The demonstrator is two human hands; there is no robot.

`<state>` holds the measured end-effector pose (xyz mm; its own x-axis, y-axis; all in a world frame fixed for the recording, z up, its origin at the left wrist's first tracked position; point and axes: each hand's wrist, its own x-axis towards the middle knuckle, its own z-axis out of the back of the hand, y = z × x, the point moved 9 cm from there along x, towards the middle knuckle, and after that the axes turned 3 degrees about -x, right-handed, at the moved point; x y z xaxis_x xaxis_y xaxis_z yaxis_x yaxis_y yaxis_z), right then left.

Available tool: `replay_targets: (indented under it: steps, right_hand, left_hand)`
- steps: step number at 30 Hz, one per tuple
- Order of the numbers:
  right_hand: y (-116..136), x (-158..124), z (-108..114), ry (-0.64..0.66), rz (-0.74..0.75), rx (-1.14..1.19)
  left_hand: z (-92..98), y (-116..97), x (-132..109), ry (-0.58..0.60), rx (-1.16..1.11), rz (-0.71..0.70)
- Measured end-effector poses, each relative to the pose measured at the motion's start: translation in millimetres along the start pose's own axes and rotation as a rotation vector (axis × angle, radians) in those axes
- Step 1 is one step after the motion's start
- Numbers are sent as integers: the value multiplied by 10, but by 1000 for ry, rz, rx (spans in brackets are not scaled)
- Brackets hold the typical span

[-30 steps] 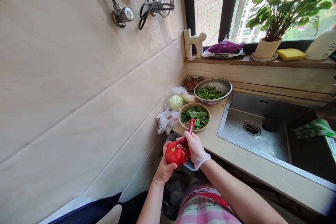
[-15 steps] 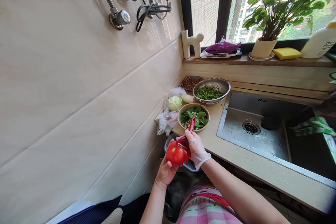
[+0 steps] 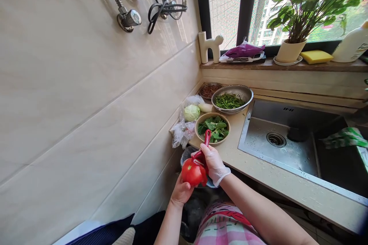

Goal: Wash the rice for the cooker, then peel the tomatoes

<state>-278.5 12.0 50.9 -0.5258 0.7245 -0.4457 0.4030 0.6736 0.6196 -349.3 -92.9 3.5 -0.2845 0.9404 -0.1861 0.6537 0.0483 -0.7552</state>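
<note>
My left hand (image 3: 180,191) cups a red tomato (image 3: 192,172) from below, held in the air in front of the counter edge. My right hand (image 3: 214,164), in a thin clear glove, grips a red peeler (image 3: 203,147) by its handle. The peeler's head lies against the top right of the tomato. Below the hands a dark bin bag (image 3: 192,210) is partly hidden, and a bluish bowl rim (image 3: 211,184) shows just behind the tomato.
On the counter (image 3: 230,152) stand a basket of green leaves (image 3: 213,127), a steel bowl of green stalks (image 3: 232,99), a smaller steel dish (image 3: 209,90), a bagged cabbage (image 3: 191,112) and a steel sink (image 3: 284,141). Wall tiles rise at left. Plant pot (image 3: 288,51) on the sill.
The tomato and both hands have shifted slightly. The peeler's handle has tilted a little and its head has slid lower on the tomato's right side.
</note>
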Motion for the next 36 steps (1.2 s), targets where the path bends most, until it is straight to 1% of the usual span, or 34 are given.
replay_targets:
  steps: [2, 4, 6, 9, 13, 15, 18, 20, 22, 25, 29, 32, 34, 36]
  right_hand:
    - [33, 9, 10, -15, 20, -2]
    - [87, 21, 39, -49, 64, -2]
    - [133, 30, 72, -83, 109, -2]
    - [142, 27, 90, -96, 143, -13]
    - [91, -20, 52, -49, 130, -18]
    - [61, -50, -12, 30, 93, 8]
    - [54, -101, -120, 175, 50, 42]
    - [57, -125, -148, 226, 35, 53]
    - [45, -128, -130, 218, 19, 62]
    - [13, -102, -78, 160, 0, 60]
    - [-18, -44, -39, 111, -27, 42]
    - [-18, -8, -19, 102, -38, 36]
    - [11, 4, -1, 92, -14, 21]
    - [50, 3, 25, 69, 26, 3]
  left_hand:
    - [14, 23, 9, 2, -12, 31]
    - [-22, 10, 18, -26, -13, 23]
    - [-93, -50, 19, -75, 17, -42]
    - [-186, -135, 7, -145, 131, -149]
    - [-140, -194, -13, -225, 242, -212]
    - [-130, -194, -11, -209, 223, -189]
    - [-167, -207, -17, -170, 146, -157]
    - [-203, -230, -23, -155, 116, -162]
    - [-234, -229, -22, -133, 102, -160]
    - [-246, -187, -12, -90, 85, -123]
    - [-249, -187, -16, 3, 75, -91]
    - [-276, -182, -31, 65, 80, -23]
    - [-288, -171, -40, 59, 82, 18]
    - [-289, -178, -43, 17, 73, 6]
